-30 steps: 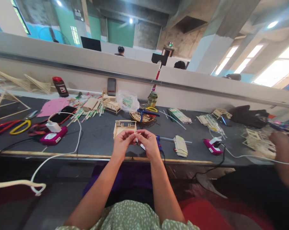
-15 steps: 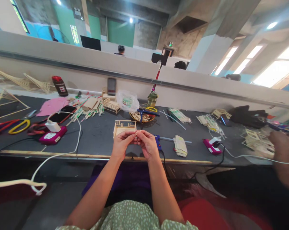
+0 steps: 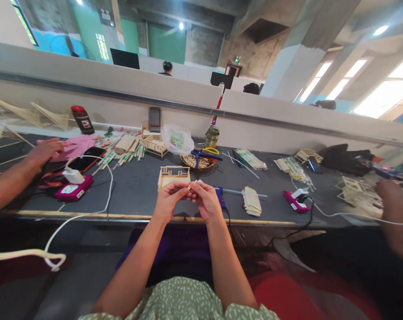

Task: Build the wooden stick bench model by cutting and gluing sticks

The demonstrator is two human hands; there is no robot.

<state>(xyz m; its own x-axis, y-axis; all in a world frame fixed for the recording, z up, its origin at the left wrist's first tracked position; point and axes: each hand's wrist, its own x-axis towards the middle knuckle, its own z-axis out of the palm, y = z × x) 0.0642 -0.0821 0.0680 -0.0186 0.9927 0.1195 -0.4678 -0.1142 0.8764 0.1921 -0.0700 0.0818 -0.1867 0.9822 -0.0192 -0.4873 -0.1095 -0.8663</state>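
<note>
My left hand point(image 3: 171, 197) and my right hand point(image 3: 205, 198) meet over the front of the table, fingertips close together. Both are closed in a pinch on a small pale wooden stick point(image 3: 189, 187), mostly hidden by the fingers. Just behind my left hand stands a small wooden stick model point(image 3: 174, 172) with a railing along its back; its front is partly covered. Beside my right hand lies a blue glue gun point(image 3: 220, 195), partly hidden, with a clear glue stick point(image 3: 244, 194) reaching out to the right.
Behind the hands, a basket point(image 3: 198, 165) of short sticks has blue-handled pliers on it. A folded cloth point(image 3: 251, 201) lies right of the glue gun. Power strips point(image 3: 74, 188) with white cables sit left and right. Co-workers' hands point(image 3: 50, 150) are at both sides.
A co-worker's arm has come in from the left and its hand reaches the pink sheet. My hands stay nearly in place, still pinching the stick.
</note>
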